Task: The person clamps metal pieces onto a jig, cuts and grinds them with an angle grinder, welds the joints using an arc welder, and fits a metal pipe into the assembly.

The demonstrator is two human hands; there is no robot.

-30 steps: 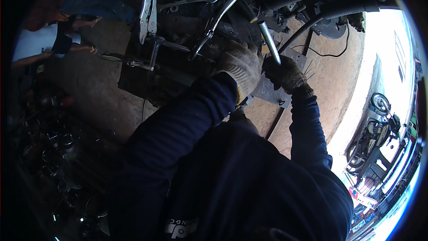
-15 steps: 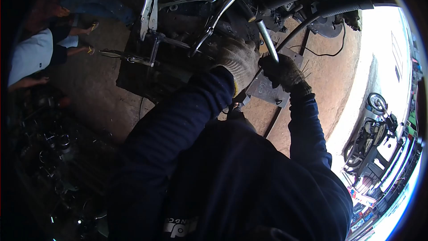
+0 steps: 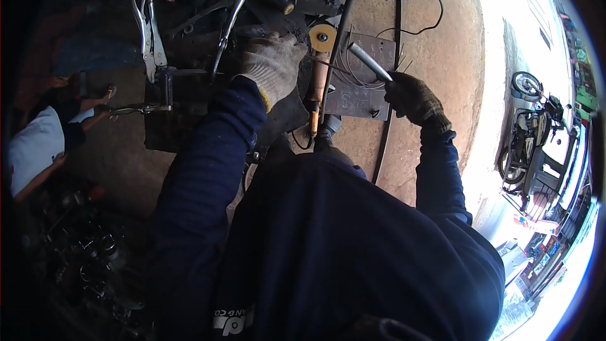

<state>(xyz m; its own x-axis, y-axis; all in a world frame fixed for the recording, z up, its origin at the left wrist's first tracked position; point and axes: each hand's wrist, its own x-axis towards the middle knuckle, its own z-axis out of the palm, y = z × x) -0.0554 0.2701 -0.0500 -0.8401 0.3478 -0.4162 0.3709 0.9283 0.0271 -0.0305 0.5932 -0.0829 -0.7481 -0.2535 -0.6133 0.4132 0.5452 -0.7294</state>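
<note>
My left hand (image 3: 273,63), in a light knitted glove, rests at the right part of the dark workbench (image 3: 208,113) with its fingers curled; what they hold, if anything, is hidden. To its left lies a pair of silver locking pliers (image 3: 237,16). My right hand (image 3: 413,100), in a darker glove, is closed around a short metal tube (image 3: 370,62), which points up and left. Between my hands is an angle grinder (image 3: 318,79) with a yellow disc (image 3: 322,37), next to a metal plate (image 3: 363,98) with thin wires over it.
More locking pliers (image 3: 148,41) are clamped at the bench's left side. Another person (image 3: 41,145) is at the far left, near dark machine parts (image 3: 95,259). A black cable (image 3: 426,30) curves over the floor at upper right. A motorcycle (image 3: 530,126) stands outside at right.
My hands have moved apart, and the right hand still holds the tube. The view has shifted, so the bench sits further left and the grinder now shows between my hands.
</note>
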